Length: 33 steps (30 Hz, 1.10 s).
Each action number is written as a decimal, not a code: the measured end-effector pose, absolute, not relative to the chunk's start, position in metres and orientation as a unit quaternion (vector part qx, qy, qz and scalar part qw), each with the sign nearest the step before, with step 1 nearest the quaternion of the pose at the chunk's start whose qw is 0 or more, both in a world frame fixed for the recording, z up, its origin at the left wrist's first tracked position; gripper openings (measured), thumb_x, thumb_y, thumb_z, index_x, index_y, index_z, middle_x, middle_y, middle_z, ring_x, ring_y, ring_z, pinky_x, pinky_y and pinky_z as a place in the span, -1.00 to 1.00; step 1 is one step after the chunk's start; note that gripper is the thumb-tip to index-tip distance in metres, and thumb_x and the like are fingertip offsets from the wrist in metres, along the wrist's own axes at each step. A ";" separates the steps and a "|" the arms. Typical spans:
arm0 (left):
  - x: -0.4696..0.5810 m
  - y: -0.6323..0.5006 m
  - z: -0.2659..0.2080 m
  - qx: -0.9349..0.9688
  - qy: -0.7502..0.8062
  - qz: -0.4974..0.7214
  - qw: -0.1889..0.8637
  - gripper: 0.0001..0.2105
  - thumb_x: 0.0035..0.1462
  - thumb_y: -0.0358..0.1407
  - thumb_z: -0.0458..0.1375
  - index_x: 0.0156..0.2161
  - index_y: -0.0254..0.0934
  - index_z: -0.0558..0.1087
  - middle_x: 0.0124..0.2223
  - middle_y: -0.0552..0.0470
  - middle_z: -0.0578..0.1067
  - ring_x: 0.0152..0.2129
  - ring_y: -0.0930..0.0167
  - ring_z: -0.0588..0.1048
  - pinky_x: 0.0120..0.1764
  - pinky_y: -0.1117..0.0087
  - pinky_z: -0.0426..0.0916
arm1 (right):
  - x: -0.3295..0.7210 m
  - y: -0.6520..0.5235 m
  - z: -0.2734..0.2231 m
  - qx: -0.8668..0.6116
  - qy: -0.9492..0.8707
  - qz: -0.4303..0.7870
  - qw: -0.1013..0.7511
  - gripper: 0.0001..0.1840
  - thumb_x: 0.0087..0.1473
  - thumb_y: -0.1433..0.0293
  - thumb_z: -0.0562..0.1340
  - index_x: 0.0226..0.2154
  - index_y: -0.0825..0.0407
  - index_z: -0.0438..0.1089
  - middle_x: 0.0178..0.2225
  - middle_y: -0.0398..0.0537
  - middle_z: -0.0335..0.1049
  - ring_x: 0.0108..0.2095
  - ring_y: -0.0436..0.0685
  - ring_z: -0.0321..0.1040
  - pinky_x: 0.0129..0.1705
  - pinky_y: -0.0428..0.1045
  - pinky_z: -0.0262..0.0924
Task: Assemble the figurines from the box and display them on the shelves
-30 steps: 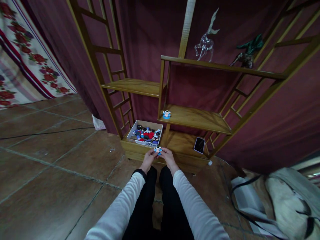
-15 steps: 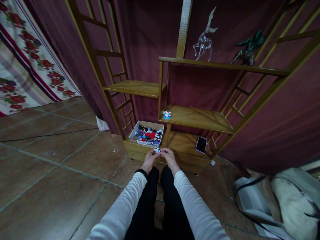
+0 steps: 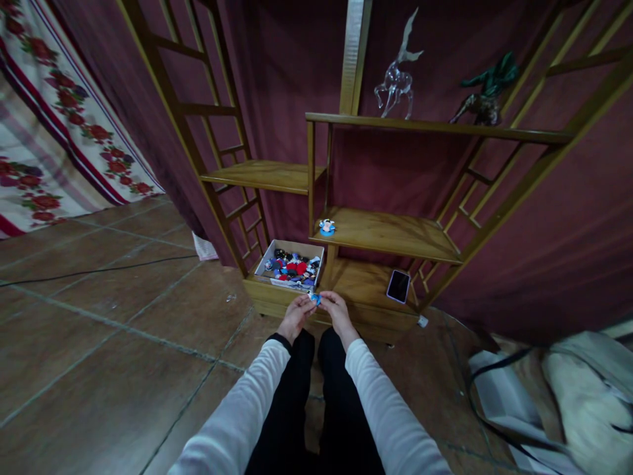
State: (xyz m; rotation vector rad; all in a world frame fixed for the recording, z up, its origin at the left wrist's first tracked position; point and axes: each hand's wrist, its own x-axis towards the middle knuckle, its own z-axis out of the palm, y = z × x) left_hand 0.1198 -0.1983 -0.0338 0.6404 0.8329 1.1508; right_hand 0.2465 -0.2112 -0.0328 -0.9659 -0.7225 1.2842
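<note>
A small blue and white figurine point(image 3: 314, 298) is pinched between my two hands, in front of the low shelf. My left hand point(image 3: 296, 313) closes on its left side, and my right hand point(image 3: 337, 309) grips its right side by the blue part. Just beyond my hands, a white cardboard box point(image 3: 261, 265) holds several small figures in red, black, blue and white. A similar figurine on a blue base point(image 3: 327, 227) stands at the left end of the middle shelf point(image 3: 390, 231).
A phone point(image 3: 398, 286) lies on the bottom shelf's right part. On the top shelf stand a clear glass horse point(image 3: 397, 82) and a dark green statuette point(image 3: 487, 89). Bags point(image 3: 578, 389) sit on the floor at the right. A black cable point(image 3: 99, 270) crosses the floor at left.
The figurine has turned between my fingers, so more of its blue part shows. My hands have stayed in nearly the same place, and the view has shifted slightly.
</note>
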 end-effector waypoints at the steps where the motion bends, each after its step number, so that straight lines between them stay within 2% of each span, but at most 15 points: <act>1: 0.120 -0.198 -0.034 0.292 0.377 0.521 0.708 -0.60 -0.36 -0.45 0.39 -0.31 -0.33 0.41 -0.38 0.03 0.53 -0.41 0.45 0.50 -0.29 0.45 0.33 | 0.247 -0.211 -0.033 -0.422 -0.315 0.564 0.636 -0.71 -0.33 0.29 0.36 -0.43 0.04 0.45 -0.40 -0.13 0.46 -0.34 0.08 0.38 -0.22 0.02 0.30; 6: 0.127 -0.197 -0.037 0.315 0.408 0.551 0.656 -0.59 -0.39 -0.39 0.39 -0.33 -0.34 0.38 -0.39 0.03 0.51 -0.44 0.45 0.48 -0.31 0.43 0.33 | 0.248 -0.209 -0.034 -0.429 -0.319 0.564 0.630 -0.69 -0.32 0.26 0.36 -0.42 0.05 0.47 -0.38 -0.09 0.47 -0.33 0.11 0.39 -0.20 0.04 0.29; 12: 0.135 -0.194 -0.045 0.375 0.482 0.606 0.510 -0.61 -0.36 -0.38 0.35 -0.32 -0.31 0.36 -0.34 0.03 0.49 -0.41 0.45 0.46 -0.27 0.40 0.32 | 0.245 -0.208 -0.035 -0.465 -0.360 0.545 0.598 -0.68 -0.26 0.23 0.33 -0.37 0.03 0.49 -0.34 -0.08 0.49 -0.26 0.13 0.39 -0.16 0.03 0.26; 18: 0.134 -0.194 -0.047 0.452 0.511 0.577 0.449 -0.69 -0.29 -0.43 0.27 -0.31 -0.30 0.40 -0.33 0.00 0.49 -0.45 0.44 0.46 -0.27 0.38 0.33 | 0.242 -0.204 -0.039 -0.470 -0.433 0.512 0.574 -0.66 -0.23 0.28 0.32 -0.30 0.03 0.46 -0.31 -0.07 0.50 -0.27 0.11 0.38 -0.15 0.00 0.24; 23: 0.131 -0.198 -0.041 0.441 0.472 0.566 0.512 -0.69 -0.30 -0.43 0.30 -0.31 -0.32 0.46 -0.33 -0.02 0.52 -0.43 0.43 0.46 -0.25 0.37 0.34 | 0.245 -0.195 -0.053 -0.506 -0.460 0.458 0.568 -0.73 -0.20 0.29 0.28 -0.36 0.04 0.45 -0.34 -0.08 0.49 -0.32 0.09 0.37 -0.20 -0.02 0.25; 29: 0.122 -0.203 -0.032 0.294 0.417 0.546 0.664 -0.69 -0.16 -0.28 0.30 -0.24 -0.31 0.46 -0.32 -0.03 0.53 -0.43 0.43 0.49 -0.29 0.35 0.39 | 0.250 -0.193 -0.057 -0.495 -0.448 0.486 0.564 -0.71 -0.19 0.28 0.28 -0.33 0.05 0.44 -0.36 -0.11 0.48 -0.35 0.06 0.36 -0.22 -0.03 0.24; 33: 0.118 -0.199 -0.032 0.247 0.403 0.506 0.721 -0.79 -0.12 -0.32 0.30 -0.32 -0.35 0.46 -0.33 -0.06 0.54 -0.40 0.42 0.50 -0.24 0.34 0.41 | 0.247 -0.194 -0.053 -0.483 -0.448 0.500 0.562 -0.71 -0.22 0.30 0.30 -0.34 0.04 0.44 -0.33 -0.09 0.49 -0.31 0.07 0.37 -0.18 -0.03 0.24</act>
